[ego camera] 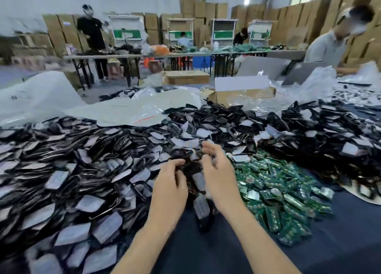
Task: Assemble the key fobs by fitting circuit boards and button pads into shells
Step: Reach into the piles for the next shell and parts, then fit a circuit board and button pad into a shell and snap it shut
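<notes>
Both my hands meet over the middle of the table. My left hand (171, 180) curls its fingers round a black key fob shell (190, 167) held between the hands. My right hand (216, 170) is at the shell's right side, thumb and forefinger pinching its top edge, the other fingers spread loosely. Motion blur hides the exact contact. A big heap of black shells with pale film labels (68, 170) fills the left. Green circuit boards (280, 193) lie piled to the right of my right hand. No button pad can be made out.
More black shells (321, 137) are heaped at the right and back. Clear plastic bags (132, 110) and an open cardboard box (243, 94) lie behind the piles. A person (334, 44) works at the far right. Dark blue table cloth (206, 249) shows between my forearms.
</notes>
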`<move>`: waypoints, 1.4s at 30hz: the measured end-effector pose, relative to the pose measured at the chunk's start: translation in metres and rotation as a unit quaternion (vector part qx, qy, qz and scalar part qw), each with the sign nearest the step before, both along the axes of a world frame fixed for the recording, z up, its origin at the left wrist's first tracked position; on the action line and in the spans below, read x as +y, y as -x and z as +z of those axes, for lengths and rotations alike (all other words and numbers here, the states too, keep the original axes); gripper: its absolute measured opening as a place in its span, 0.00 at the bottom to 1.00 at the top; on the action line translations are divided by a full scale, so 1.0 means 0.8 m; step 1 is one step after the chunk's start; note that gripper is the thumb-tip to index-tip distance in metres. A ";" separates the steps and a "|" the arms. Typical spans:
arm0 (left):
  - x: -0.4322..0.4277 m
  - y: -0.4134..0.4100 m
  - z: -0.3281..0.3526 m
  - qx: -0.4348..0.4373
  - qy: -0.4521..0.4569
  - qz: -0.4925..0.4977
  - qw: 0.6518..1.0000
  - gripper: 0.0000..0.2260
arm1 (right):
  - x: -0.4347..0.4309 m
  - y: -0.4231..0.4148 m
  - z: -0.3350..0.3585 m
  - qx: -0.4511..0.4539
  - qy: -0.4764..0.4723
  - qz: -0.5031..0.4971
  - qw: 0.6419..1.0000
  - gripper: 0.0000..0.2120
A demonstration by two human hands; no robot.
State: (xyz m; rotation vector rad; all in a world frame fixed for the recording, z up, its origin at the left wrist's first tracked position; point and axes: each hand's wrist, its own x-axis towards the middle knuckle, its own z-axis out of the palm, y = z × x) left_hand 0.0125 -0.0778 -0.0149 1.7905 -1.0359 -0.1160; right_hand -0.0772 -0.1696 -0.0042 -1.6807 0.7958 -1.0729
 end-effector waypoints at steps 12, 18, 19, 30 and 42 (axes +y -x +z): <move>-0.032 -0.023 -0.012 -0.257 -0.075 0.032 0.963 0.11 | -0.042 -0.013 -0.014 0.182 0.190 -0.075 0.962 0.16; -0.031 -0.024 -0.016 -0.238 -0.077 0.010 0.968 0.12 | -0.043 -0.014 -0.017 0.214 0.202 -0.081 0.952 0.17; -0.031 -0.023 -0.014 -0.238 -0.076 0.009 0.968 0.12 | -0.043 -0.014 -0.016 0.214 0.197 -0.080 0.953 0.17; -0.027 -0.019 -0.007 -0.245 -0.092 -0.008 0.965 0.10 | -0.047 -0.004 0.000 0.006 -0.053 -0.067 0.996 0.20; -0.026 -0.026 -0.010 -0.242 -0.109 -0.022 0.964 0.12 | -0.052 0.000 0.008 -0.091 -0.155 -0.110 0.978 0.18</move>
